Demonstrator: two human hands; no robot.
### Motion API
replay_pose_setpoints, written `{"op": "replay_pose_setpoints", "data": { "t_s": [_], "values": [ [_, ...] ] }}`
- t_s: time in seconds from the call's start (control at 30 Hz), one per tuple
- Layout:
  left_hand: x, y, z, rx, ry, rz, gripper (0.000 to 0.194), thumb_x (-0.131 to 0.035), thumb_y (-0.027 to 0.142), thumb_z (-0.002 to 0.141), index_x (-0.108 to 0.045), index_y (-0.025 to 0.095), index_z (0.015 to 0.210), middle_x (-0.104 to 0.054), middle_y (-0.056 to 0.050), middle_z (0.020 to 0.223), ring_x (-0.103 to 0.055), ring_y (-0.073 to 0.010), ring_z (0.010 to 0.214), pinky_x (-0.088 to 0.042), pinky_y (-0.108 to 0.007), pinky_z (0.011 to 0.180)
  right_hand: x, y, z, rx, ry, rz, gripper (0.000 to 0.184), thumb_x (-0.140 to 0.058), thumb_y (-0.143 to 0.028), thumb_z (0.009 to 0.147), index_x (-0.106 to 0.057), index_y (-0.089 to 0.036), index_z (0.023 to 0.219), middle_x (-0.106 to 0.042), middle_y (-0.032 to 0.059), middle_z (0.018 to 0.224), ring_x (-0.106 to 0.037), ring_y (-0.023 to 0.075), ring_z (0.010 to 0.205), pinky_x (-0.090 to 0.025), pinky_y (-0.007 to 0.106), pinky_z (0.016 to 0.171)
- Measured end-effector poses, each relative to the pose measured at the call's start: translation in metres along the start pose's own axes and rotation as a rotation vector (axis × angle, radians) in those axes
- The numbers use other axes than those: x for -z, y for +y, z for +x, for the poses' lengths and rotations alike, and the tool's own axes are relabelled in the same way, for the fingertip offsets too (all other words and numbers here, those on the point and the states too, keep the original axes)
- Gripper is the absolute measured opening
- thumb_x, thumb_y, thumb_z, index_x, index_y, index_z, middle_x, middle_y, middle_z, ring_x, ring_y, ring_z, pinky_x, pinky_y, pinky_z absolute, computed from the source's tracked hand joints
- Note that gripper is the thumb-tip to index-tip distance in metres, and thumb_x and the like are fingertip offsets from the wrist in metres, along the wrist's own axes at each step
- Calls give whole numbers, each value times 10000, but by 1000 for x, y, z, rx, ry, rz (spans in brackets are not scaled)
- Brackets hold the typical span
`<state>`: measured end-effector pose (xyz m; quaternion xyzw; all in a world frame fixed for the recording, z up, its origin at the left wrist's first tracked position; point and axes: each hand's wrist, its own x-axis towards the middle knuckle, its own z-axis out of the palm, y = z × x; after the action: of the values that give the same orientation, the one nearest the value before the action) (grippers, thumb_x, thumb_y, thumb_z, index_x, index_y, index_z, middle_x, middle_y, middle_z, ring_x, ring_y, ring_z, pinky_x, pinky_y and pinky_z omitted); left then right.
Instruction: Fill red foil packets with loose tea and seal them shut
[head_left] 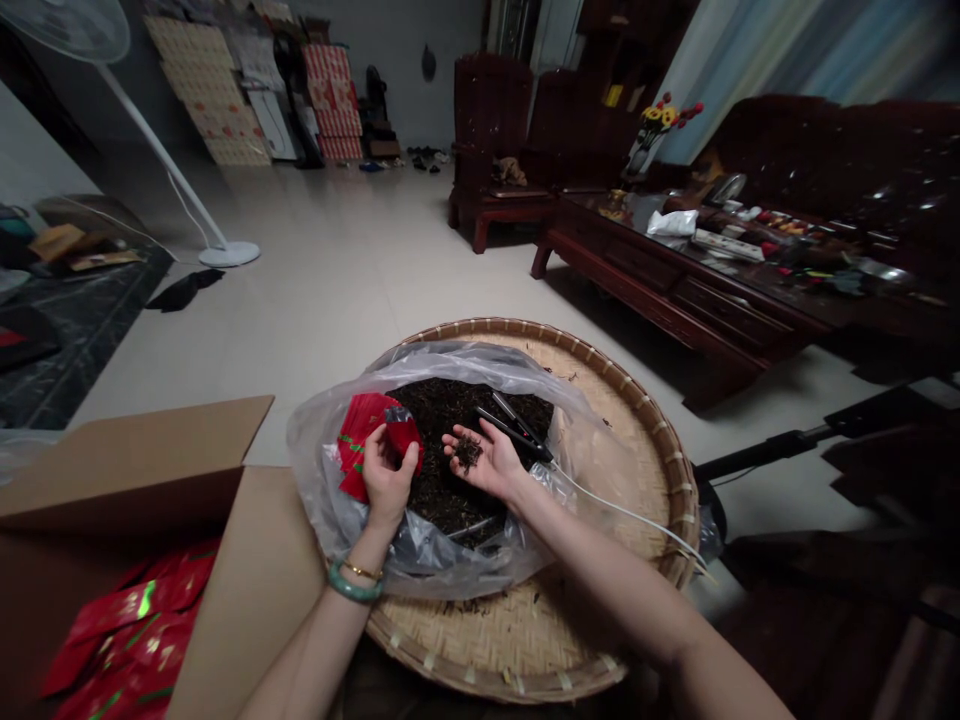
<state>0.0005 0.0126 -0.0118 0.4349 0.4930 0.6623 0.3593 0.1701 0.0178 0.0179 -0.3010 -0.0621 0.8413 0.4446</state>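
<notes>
My left hand (387, 486) is closed round a small red pouch (403, 434), its dark silvery mouth facing up. A fan of red pouches (355, 436) lies just behind that hand, on the left side of a clear plastic bag (319, 425). Palm up, my right hand (498, 470) cradles a small clump of dark dried tea leaves (468, 455), fingers loosely curled. Beneath both hands, a heap of the same loose leaves (439, 400) fills the opened bag. Beyond my right hand, a black tong-shaped tool (534, 446) with a white cord rests on the heap.
The bag sits on a round woven bamboo tray (652, 420) with scattered leaf bits. An open cardboard box (259, 560) at lower left holds red packets (135, 630). A dark wooden table (637, 280) stands at right, a white floor fan (229, 253) at left.
</notes>
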Motion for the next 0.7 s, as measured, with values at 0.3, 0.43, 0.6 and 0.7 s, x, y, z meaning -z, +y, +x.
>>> {"op": "replay_pose_setpoints", "data": {
  "t_s": [0.3,0.43,0.6,0.7],
  "values": [
    [1,0,0,5,-8,-18,516,-702,316,674,-482,158,1113,-590,-108,1061,-597,-204,988,-448,-381,937,-2,-2,2,42,20,31,354,-310,-344,909,-562,-100,958,-671,151,873,-654,202,868,-530,323,752],
    [1,0,-1,10,-18,-10,532,-700,323,675,-479,163,1132,-591,-108,1073,-598,-206,998,-453,-375,934,0,1,3,-6,33,47,333,-322,-331,902,-562,-105,951,-671,144,872,-651,218,891,-526,371,779],
    [0,-1,-2,10,-34,-3,545,-703,336,667,-480,167,1135,-587,-107,1079,-605,-205,990,-466,-363,914,-6,-1,-1,-52,-9,7,297,-320,-292,902,-562,-127,953,-678,117,910,-649,206,916,-497,402,831],
    [0,-1,-2,8,-33,5,542,-708,339,659,-488,164,1122,-589,-106,1070,-603,-207,987,-467,-362,913,-10,-5,-3,-50,-20,0,266,-332,-274,901,-559,-144,951,-684,93,894,-653,191,902,-503,385,810]
  ]
}}
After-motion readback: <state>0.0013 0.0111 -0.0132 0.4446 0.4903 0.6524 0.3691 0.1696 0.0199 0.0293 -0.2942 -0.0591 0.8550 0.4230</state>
